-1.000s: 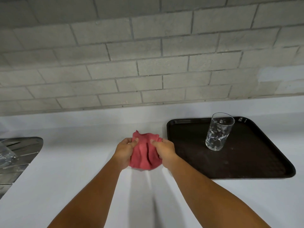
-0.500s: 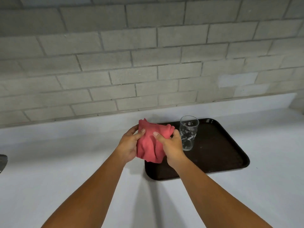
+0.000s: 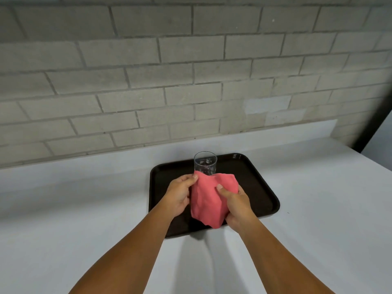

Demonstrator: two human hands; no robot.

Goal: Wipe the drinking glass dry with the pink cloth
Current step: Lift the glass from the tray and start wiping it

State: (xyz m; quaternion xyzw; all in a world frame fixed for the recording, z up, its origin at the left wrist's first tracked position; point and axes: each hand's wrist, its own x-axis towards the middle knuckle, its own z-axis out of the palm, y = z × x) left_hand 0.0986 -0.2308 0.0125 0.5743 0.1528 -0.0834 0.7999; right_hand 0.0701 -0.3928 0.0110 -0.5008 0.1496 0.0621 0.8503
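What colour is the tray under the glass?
The tray is dark brown, almost black; the head view shows it, with the clear glass standing on it.

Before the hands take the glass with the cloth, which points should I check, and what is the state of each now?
1. Glass upright on tray: ok.
2. Left hand grips cloth: ok.
3. Right hand grips cloth: ok.
4. Cloth touching glass: cannot tell; it covers the lower part.
5. Glass held: not ok.
6. Glass dry: not ok, droplets show inside.
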